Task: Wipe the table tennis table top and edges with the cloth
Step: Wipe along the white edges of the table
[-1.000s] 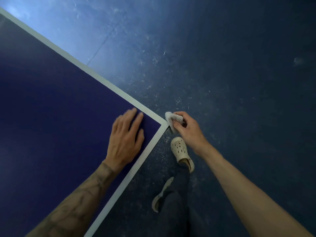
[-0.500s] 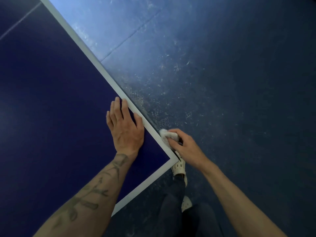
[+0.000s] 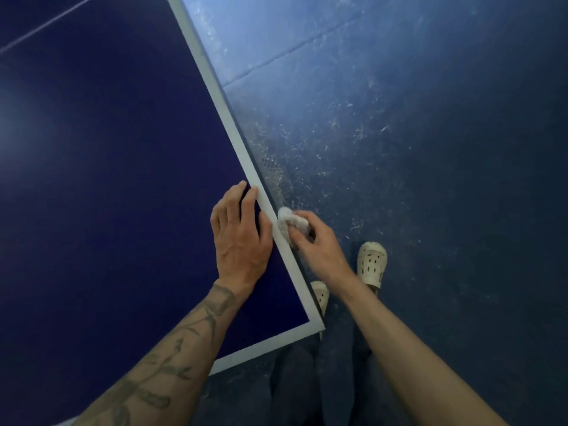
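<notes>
Small white crumpled cloth [image 3: 287, 222], pinched by the right hand [image 3: 318, 245], touches the side edge of the dark blue table tennis table [image 3: 123, 155]; the left hand [image 3: 241, 238] lies flat just beside. Firm pressure along the rim would serve best.

The right hand [image 3: 319, 244] carried the crumpled white cloth [image 3: 289, 221] away from the corner of the dark blue table tennis table [image 3: 107, 179], farther along its right edge. The left hand [image 3: 241, 238] slid the same way, and a cream perforated clog [image 3: 372, 265] stepped out to the right.
</notes>
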